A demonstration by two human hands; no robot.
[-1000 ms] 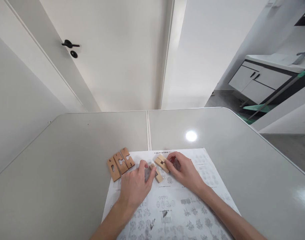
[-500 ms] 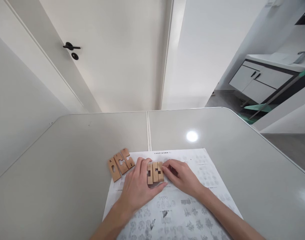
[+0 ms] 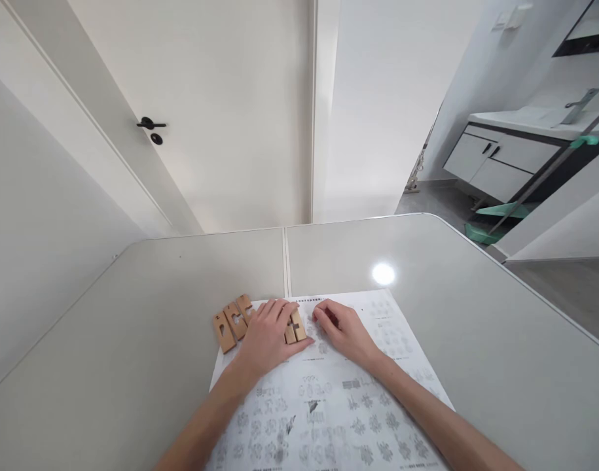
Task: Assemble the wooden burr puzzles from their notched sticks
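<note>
My left hand (image 3: 267, 333) is closed around a row of notched wooden puzzle blocks (image 3: 300, 325), thumb at their near side and fingers across the far side. Part of that row is hidden under the hand. My right hand (image 3: 342, 327) rests on the printed sheet just right of the blocks, apart from them, fingers curled in and nothing visible in them. Left of my left hand lie several more wooden blocks (image 3: 224, 332) with cut-outs, one marked with a 2, side by side at a slant. Beneath everything is a white paper sheet (image 3: 323, 369) printed with small grey diagrams.
A grey table (image 3: 132, 366) with a seam (image 3: 286, 261) down its middle spreads around the sheet. Beyond its far edge stands a white door (image 3: 240, 118) with a black handle (image 3: 152, 123). A washbasin cabinet (image 3: 505, 157) is at the far right.
My right fingers have come off the blocks and sit slightly apart from them. My left hand and its blocks have shifted a little left, close against the other blocks.
</note>
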